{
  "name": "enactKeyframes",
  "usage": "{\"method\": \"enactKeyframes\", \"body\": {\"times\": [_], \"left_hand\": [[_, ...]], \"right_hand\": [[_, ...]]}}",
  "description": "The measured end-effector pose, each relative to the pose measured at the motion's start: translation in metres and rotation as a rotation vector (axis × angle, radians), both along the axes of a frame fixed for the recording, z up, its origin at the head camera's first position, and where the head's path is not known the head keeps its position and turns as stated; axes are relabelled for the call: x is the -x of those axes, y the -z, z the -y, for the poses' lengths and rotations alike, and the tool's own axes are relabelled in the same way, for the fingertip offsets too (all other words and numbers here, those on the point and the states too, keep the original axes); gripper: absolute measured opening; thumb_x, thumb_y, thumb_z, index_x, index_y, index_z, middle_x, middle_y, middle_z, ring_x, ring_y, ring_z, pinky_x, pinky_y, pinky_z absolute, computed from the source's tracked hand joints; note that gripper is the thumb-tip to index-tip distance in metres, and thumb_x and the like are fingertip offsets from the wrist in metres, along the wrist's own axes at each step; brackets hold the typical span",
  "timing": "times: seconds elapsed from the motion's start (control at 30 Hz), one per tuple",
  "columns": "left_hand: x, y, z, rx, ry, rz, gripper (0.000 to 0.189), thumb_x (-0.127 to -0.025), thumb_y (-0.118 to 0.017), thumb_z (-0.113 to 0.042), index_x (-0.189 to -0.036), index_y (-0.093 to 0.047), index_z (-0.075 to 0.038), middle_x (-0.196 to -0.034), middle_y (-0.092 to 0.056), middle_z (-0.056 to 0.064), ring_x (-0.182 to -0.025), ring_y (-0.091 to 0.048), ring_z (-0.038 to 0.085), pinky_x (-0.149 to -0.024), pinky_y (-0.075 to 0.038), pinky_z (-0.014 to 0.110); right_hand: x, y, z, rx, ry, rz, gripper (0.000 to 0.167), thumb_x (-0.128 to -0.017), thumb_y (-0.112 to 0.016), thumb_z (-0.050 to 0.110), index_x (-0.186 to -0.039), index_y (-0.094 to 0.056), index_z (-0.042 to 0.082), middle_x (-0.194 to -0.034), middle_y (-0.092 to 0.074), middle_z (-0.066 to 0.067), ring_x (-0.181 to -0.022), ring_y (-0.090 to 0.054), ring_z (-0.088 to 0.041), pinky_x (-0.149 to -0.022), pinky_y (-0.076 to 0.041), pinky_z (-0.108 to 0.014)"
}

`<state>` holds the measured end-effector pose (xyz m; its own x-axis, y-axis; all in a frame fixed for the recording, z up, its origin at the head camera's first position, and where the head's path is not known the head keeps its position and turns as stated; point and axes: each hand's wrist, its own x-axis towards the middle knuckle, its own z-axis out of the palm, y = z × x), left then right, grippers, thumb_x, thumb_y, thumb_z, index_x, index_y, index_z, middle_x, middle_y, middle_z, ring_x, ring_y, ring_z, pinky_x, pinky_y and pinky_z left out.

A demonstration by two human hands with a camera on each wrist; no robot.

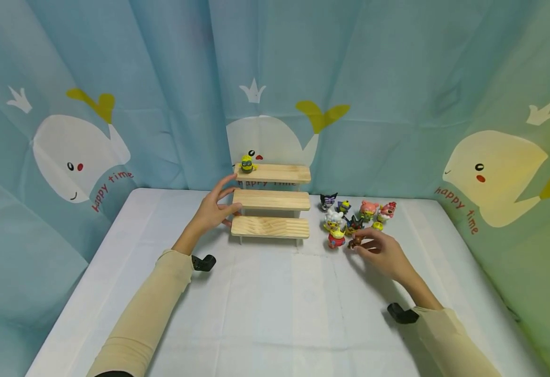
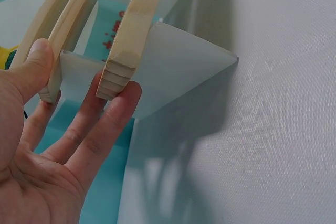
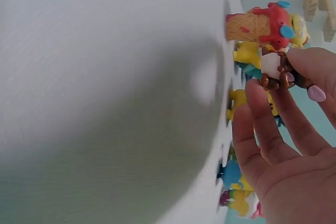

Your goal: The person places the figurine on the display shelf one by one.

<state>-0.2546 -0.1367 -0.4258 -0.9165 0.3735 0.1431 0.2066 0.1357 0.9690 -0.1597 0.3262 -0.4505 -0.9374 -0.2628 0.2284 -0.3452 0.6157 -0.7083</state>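
Note:
A three-tier wooden display stand (image 1: pixel 270 226) with pale boards stands near the back of the table. My left hand (image 1: pixel 212 209) holds its left end; in the left wrist view the thumb lies on the middle board (image 2: pixel 71 22) and fingertips touch the end of the lowest board (image 2: pixel 123 59). A small yellow-topped figurine (image 1: pixel 247 164) stands at the left of the top board. My right hand (image 1: pixel 382 252) pinches a small brown figurine (image 3: pixel 273 69) with a white belly and pink ears between thumb and fingers, at the front of a cluster of figurines.
Several figurines stand close together right of the stand, among them a white-haired one (image 1: pixel 333 220), a red-and-yellow one (image 1: pixel 336 239), a pink one (image 1: pixel 368 210) and a dark-eared one (image 1: pixel 328 201). A blue whale-print curtain (image 1: pixel 388 131) hangs behind the white table (image 1: pixel 275 303).

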Motion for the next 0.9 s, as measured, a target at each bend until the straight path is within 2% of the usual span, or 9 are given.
{"method": "enactKeyframes", "body": {"times": [0.37, 0.6, 0.9], "left_hand": [[-0.001, -0.001, 0.0, -0.041, 0.014, 0.024, 0.08, -0.1, -0.069, -0.009, -0.164, -0.026, -0.028, -0.163, -0.029, 0.026, -0.096, -0.069, 0.053, -0.07, -0.051, 0.077], [-0.001, 0.0, 0.0, -0.039, 0.002, 0.028, 0.08, -0.099, -0.07, -0.01, -0.164, -0.027, -0.03, -0.163, -0.03, 0.026, -0.093, -0.071, 0.051, -0.069, -0.052, 0.077], [-0.001, 0.0, 0.0, -0.03, 0.003, 0.021, 0.079, -0.1, -0.069, -0.01, -0.164, -0.027, -0.031, -0.163, -0.031, 0.025, -0.091, -0.073, 0.044, -0.069, -0.052, 0.076]], "right_hand": [[0.0, -0.008, 0.002, 0.095, 0.022, -0.027, 0.033, -0.094, -0.074, 0.0, -0.126, -0.068, -0.001, -0.119, -0.07, -0.022, -0.092, -0.07, -0.008, -0.077, -0.058, -0.017], [-0.003, -0.012, 0.003, 0.115, 0.044, -0.046, 0.034, -0.093, -0.075, 0.0, -0.127, -0.067, 0.001, -0.119, -0.069, -0.02, -0.09, -0.069, -0.005, -0.073, -0.058, -0.018], [-0.005, -0.015, 0.004, 0.135, 0.057, -0.015, 0.034, -0.094, -0.075, 0.003, -0.127, -0.066, 0.0, -0.121, -0.067, -0.02, -0.091, -0.069, -0.004, -0.073, -0.058, -0.019]]}}
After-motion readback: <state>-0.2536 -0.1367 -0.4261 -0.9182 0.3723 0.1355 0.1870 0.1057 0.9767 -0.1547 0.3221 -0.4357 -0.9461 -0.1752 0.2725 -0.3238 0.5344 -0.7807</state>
